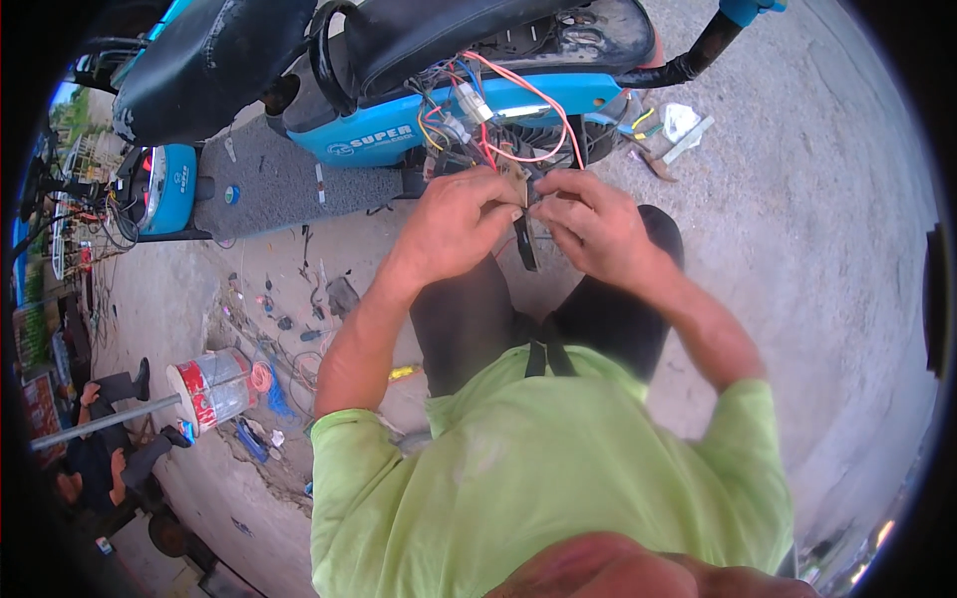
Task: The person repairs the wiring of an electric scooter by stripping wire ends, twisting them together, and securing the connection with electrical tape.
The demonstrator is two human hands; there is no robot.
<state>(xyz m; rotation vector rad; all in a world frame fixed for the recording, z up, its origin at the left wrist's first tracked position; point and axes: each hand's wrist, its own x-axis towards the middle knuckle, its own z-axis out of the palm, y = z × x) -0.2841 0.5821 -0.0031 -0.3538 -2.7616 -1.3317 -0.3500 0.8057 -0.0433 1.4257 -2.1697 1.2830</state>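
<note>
In front of the blue electric scooter, my left hand is closed in a pinch at a small tan piece. My right hand meets it from the other side, its fingers also pinched together; what they grip is too small to make out. Below the fingertips hangs a dark strip, and its upper end is hidden between the hands. Just above, a bundle of loose red, yellow and blue wires with a white connector spills from the scooter's side. A long pink wire loops over my right hand.
A knife-like tool and a white scrap lie on the concrete at the right. Leftward are scattered small parts, tangled cords, a red-and-white bucket and a metal pole. Another person sits at the far left.
</note>
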